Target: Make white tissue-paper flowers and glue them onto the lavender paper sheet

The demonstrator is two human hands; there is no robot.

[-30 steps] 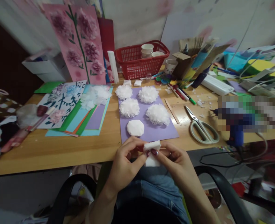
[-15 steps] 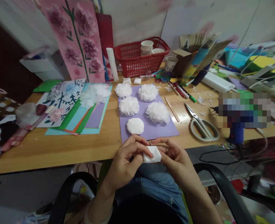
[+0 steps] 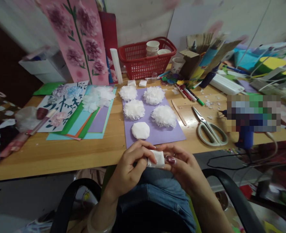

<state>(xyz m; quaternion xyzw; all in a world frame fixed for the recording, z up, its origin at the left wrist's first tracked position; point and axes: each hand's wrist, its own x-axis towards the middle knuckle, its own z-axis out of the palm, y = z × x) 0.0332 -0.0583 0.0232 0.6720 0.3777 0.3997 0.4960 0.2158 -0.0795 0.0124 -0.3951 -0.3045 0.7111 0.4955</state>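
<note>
Over my lap, just off the table's front edge, I hold a small folded wad of white tissue paper (image 3: 159, 159). My left hand (image 3: 130, 170) pinches its left side, thumb and fingers closed on it. My right hand (image 3: 184, 168) cups the other side, its thumb at the paper's right edge and the fingers partly hidden behind. Beyond my hands lies a purple sheet (image 3: 164, 136). On it sit a flat white octagonal tissue piece (image 3: 141, 130) and several fluffy white paper flowers (image 3: 164, 116).
Scissors (image 3: 207, 129), a wooden stick (image 3: 179, 112) and a blue glue gun (image 3: 246, 136) lie to the right. Coloured paper sheets (image 3: 98, 124) are on the left. A red basket (image 3: 145, 63) with paper cups stands behind, near markers (image 3: 193, 96).
The folded tissue has turned and shifted slightly left in my fingers. My right thumb has come round to its right edge. The table things stay put.
</note>
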